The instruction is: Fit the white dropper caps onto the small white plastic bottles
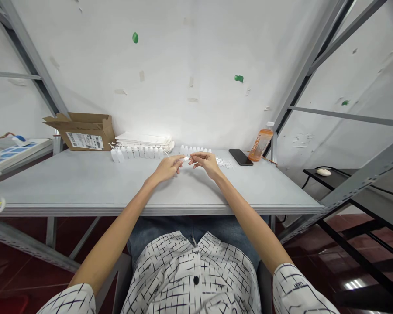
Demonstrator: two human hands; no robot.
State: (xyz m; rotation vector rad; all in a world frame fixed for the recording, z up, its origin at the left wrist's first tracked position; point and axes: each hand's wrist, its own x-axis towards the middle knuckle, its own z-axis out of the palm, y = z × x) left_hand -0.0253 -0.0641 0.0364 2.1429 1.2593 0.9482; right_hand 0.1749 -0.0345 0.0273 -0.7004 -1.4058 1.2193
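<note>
Over the middle of the table, my left hand (pixel 169 168) grips a small white bottle (pixel 184 159), mostly covered by the fingers, its end pointing right. My right hand (pixel 205 162) is pinched at that end; whatever sits between its fingertips is too small to make out. Left of the hands stands a row of small white bottles (pixel 136 151) with thin nozzles on top. A second row of white bottles (pixel 186 149) is behind my hands, partly hidden by them. Small white pieces (pixel 225 164) lie scattered just right of my right hand.
An opened cardboard box (pixel 85 135) and a stack of white sheets (pixel 144 138) are at the back left. A black phone (pixel 240 157) and an orange drink bottle (pixel 261 141) are at the right. A power strip (pixel 19 152) lies far left. Metal posts frame the table (pixel 85 187).
</note>
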